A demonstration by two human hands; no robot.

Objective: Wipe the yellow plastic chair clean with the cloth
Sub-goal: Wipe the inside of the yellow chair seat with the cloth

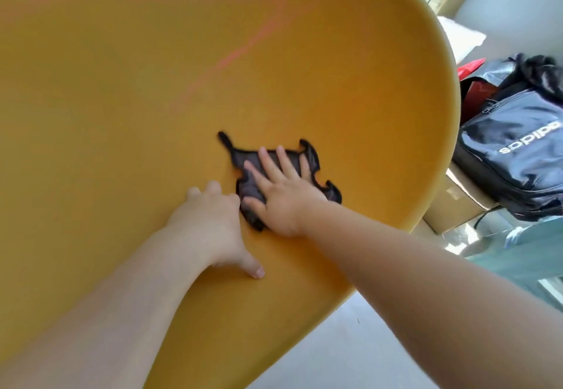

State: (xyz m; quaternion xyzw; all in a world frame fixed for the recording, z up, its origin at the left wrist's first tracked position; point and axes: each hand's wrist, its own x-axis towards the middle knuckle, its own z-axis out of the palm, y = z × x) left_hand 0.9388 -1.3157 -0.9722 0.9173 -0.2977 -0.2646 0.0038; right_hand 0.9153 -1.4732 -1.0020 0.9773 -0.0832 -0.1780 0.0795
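The yellow plastic chair fills most of the head view, its broad smooth surface curving to a rounded edge on the right. A small dark cloth with black jagged edges lies flat on it near the middle. My right hand presses flat on the cloth, fingers spread apart and pointing up. My left hand rests on the chair just left of the cloth, fingers curled at the cloth's edge, thumb stretched out below. Faint pinkish streaks cross the upper chair surface.
Right of the chair's edge sits a dark backpack with white lettering on cardboard boxes. A red item shows behind it. Pale floor lies below the chair's lower edge.
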